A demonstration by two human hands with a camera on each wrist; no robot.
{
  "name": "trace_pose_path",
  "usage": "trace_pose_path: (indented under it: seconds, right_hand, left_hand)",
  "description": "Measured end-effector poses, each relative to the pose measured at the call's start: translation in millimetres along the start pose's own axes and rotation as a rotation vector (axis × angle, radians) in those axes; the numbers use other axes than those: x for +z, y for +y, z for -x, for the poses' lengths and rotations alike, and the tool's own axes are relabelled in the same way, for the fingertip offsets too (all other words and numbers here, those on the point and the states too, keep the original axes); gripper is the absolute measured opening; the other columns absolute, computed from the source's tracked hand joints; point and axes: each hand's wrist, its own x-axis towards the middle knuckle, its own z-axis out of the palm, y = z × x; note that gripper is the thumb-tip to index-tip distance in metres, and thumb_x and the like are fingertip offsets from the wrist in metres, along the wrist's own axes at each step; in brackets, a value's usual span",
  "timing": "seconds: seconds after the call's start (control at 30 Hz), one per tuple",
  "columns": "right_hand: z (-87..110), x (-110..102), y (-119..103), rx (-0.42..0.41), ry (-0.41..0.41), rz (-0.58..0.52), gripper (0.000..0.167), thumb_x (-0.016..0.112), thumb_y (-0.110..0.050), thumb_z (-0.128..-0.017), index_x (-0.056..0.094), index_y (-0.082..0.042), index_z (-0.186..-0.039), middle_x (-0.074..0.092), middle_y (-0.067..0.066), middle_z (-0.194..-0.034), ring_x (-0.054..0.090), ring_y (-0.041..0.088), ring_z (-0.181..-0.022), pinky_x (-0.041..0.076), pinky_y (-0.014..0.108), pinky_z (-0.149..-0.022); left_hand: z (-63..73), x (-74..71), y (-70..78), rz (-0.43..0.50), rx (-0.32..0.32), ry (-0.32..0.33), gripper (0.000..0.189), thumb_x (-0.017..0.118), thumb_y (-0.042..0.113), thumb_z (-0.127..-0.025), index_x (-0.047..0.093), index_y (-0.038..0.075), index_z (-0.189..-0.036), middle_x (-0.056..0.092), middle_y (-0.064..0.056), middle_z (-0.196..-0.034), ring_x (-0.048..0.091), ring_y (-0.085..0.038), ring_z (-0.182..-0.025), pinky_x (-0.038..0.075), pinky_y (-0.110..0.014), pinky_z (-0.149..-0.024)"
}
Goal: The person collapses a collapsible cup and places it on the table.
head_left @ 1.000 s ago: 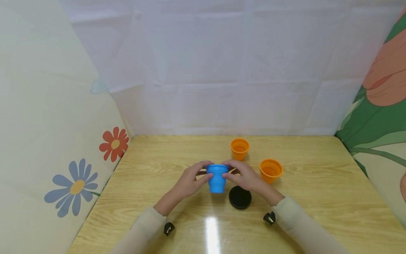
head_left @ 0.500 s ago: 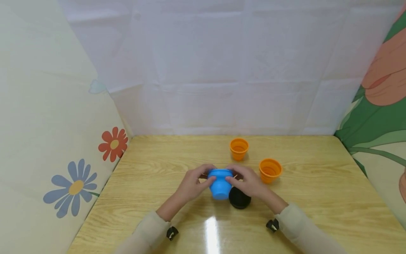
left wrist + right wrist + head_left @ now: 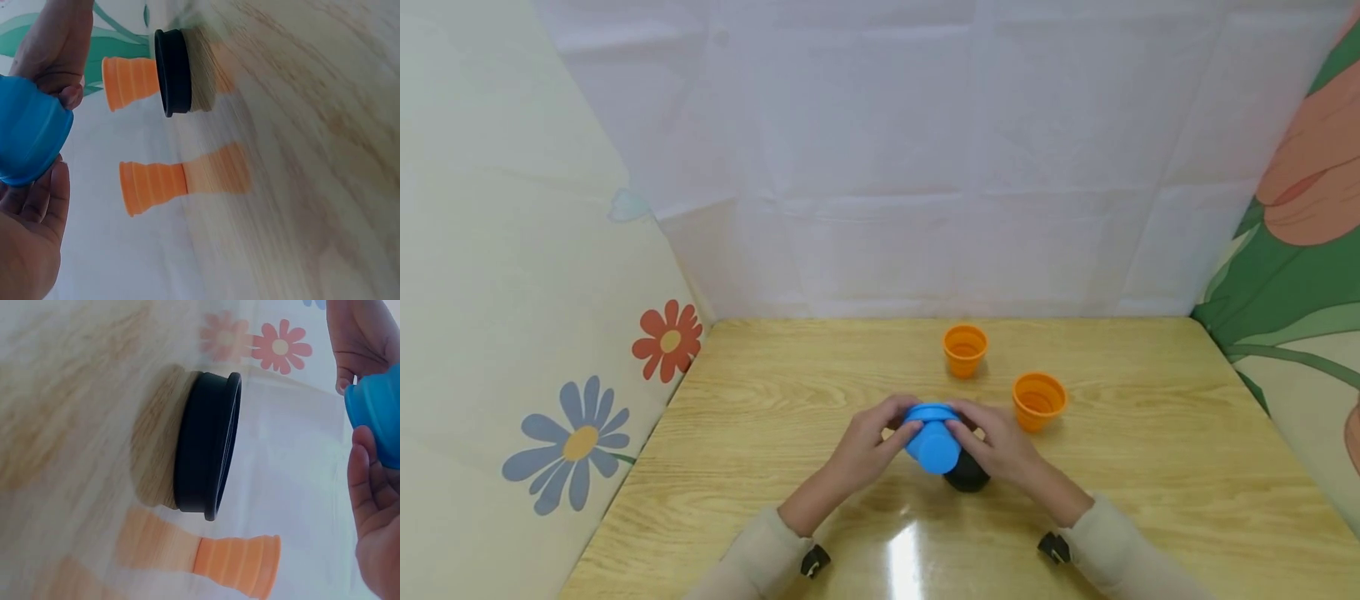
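A blue collapsible cup (image 3: 938, 452) is held in the air between my two hands, tilted so that its round base faces me. My left hand (image 3: 867, 444) grips its left side near the rim, thumb in front. On the other side, my right hand (image 3: 1006, 447) grips it the same way. Fingers behind the cup are partly hidden in the head view. Just below and behind the blue cup, a low black collapsed cup (image 3: 967, 477) lies on the table, partly covered. The right wrist view shows this black cup (image 3: 206, 447) flat on the wood.
Two orange collapsible cups stand upright on the wooden table (image 3: 760, 375): the far orange cup (image 3: 964, 363) behind the hands, and the nearer orange cup (image 3: 1038, 403) beside my right hand. A white cloth (image 3: 880, 167) hangs behind the table; flowered cloths flank it.
Both hands have moved slightly right and toward me with the blue cup. The cup has tipped from nearly upright until its base faces me, and now looks shorter. It now partly covers the black cup.
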Motion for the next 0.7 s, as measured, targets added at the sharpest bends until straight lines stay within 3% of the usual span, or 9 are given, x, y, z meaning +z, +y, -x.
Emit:
trace_pose_path:
  seconds: [0.17, 0.43, 0.7]
  right_hand:
    - [4.6, -0.6, -4.8, -0.023, 0.044, 0.018, 0.020, 0.061, -0.001, -0.099, 0.067, -0.003, -0.117, 0.073, 0.005, -0.099, 0.062, 0.008, -0.080, 0.057, 0.025, -0.068]
    - [8.8, 3.3, -3.7, 0.016, 0.118, 0.023, 0.021, 0.063, 0.002, -0.097, 0.069, 0.000, -0.117, 0.075, 0.008, -0.100, 0.062, 0.008, -0.077, 0.058, 0.025, -0.066]
    - [10.7, 2.3, -3.3, 0.153, 0.032, -0.240, 0.031, 0.055, -0.006, -0.104, 0.060, 0.003, -0.133, 0.069, 0.016, -0.124, 0.066, 0.018, -0.110, 0.057, 0.031, -0.094]
  left_hand:
    - [2.6, -1.0, 4.7, 0.063, -0.009, -0.037, 0.024, 0.055, 0.008, -0.104, 0.060, 0.000, -0.126, 0.070, -0.012, -0.116, 0.066, -0.017, -0.096, 0.059, -0.033, -0.084]
    - [5.3, -1.0, 3.3, 0.124, 0.033, -0.062, 0.035, 0.061, 0.000, -0.097, 0.057, -0.001, -0.132, 0.069, -0.015, -0.118, 0.067, -0.022, -0.101, 0.060, -0.034, -0.085]
    - [3.1, 4.2, 2.5, 0.062, 0.037, 0.031, 0.034, 0.063, -0.003, -0.096, 0.060, -0.002, -0.130, 0.072, -0.014, -0.112, 0.069, -0.018, -0.088, 0.061, -0.028, -0.075]
